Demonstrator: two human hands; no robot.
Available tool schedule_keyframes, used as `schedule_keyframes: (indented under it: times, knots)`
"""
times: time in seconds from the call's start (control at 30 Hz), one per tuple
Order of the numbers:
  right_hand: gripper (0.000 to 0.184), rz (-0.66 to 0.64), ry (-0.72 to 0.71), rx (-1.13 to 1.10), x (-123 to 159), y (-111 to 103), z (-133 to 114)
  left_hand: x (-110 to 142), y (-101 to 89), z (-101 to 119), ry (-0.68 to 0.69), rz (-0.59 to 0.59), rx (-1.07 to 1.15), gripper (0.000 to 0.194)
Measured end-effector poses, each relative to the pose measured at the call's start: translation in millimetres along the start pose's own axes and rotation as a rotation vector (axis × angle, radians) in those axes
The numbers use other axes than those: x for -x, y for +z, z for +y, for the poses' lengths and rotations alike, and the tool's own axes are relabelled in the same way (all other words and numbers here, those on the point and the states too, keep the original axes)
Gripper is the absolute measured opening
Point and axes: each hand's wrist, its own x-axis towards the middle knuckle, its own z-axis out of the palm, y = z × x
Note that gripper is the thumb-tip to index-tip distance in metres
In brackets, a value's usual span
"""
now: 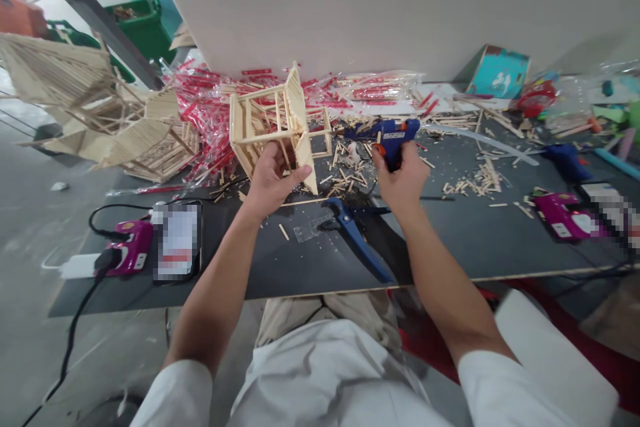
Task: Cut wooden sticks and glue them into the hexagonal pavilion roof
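My left hand [274, 181] grips a small model house of wooden sticks [265, 113], tipped on its side with its slatted roof facing right. Its fingers reach in among the frame sticks, and the thumb presses the roof's lower edge. In my right hand [406, 180] is a blue hot glue gun [395, 133], its nozzle pointing left toward the house; a clear glue stick [490, 143] trails from its back. Whether the nozzle touches the wood I cannot tell. Below, between my hands, a blue-handled cutter [357, 240] lies on the dark table [300, 267].
A larger stick model [100, 107] stands at the left. Red-and-clear plastic wrappers [200, 107] pile up behind. Cut stick pieces [475, 180] litter the tabletop. Purple power strips [131, 247] and phones [177, 240] lie at both sides; a teal box [500, 72] stands at the back right.
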Motion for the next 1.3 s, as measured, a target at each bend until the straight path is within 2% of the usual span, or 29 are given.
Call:
schedule_keyframes:
  times: [0.17, 0.3, 0.47, 0.83, 1.1, 1.3]
  knots:
    - [0.034, 0.039, 0.015, 0.027, 0, 0, 5, 0, 0.4, -2, 0.008, 0.002, -0.007, 0.055]
    - [0.035, 0.003, -0.015, -0.001, 1, 3, 7, 0, -1.3, -3, 0.012, -0.005, -0.043, 0.056]
    - [0.035, 0.05, -0.057, -0.03, 2, 9, 8, 0, -4.0, -7, 0.059, -0.035, -0.111, 0.057]
    - [0.032, 0.043, -0.045, -0.016, 0, 5, 8, -1, -4.4, -8, 0.08, -0.028, -0.069, 0.05]
    - [0.029, 0.008, 0.021, -0.009, -2, 5, 10, -1, -3.9, -10, 0.069, -0.031, -0.041, 0.052]
    - [0.029, -0.064, 0.143, 0.126, -13, 2, 32, -1, -3.5, -8, 0.045, -0.017, -0.045, 0.055]
